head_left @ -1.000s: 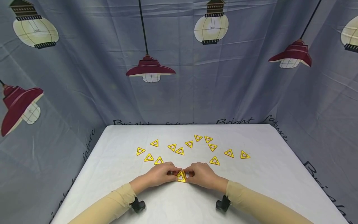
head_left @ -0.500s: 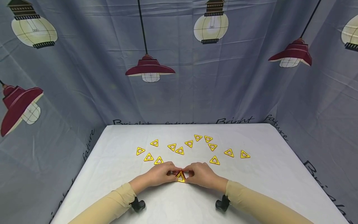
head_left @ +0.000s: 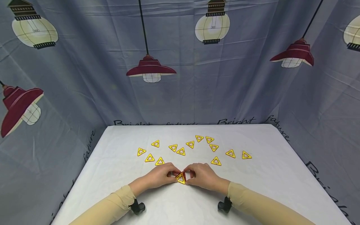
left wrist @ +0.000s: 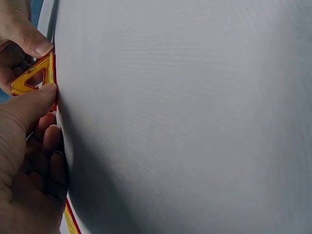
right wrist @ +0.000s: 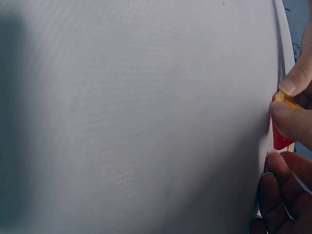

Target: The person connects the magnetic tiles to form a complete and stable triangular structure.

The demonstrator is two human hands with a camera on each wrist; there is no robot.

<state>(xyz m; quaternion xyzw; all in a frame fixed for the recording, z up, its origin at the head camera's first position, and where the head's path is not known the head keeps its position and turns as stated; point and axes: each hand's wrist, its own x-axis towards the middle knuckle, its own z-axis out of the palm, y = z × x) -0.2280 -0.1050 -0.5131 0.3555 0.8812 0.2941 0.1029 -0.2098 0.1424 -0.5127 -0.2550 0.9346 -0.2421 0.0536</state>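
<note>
Between the fingertips of both hands, near the front middle of the white table, a small tent-like group of yellow and red triangular magnetic tiles [head_left: 181, 178] stands tilted. My left hand [head_left: 163, 173] pinches it from the left; in the left wrist view its thumb presses on a yellow triangle frame [left wrist: 50, 66]. From the other side my right hand [head_left: 204, 176] pinches it, thumb at the lower corner and fingers at the top. The right wrist view shows that thumb over a yellow edge, with a red tile face [right wrist: 281, 140] just below. The back of the group is largely hidden by fingers.
Several loose yellow triangle tiles lie flat on the white table [head_left: 253, 187] beyond the hands, such as a tile [head_left: 160, 161] right by the left hand and another tile [head_left: 216, 161] beyond the right. A grey patterned curtain [head_left: 180, 100] surrounds the table.
The held tiles have turned and shifted slightly left, and red now shows along their upper edges where yellow showed a second ago. Both hands keep nearly the same place; the loose tiles stay put.
</note>
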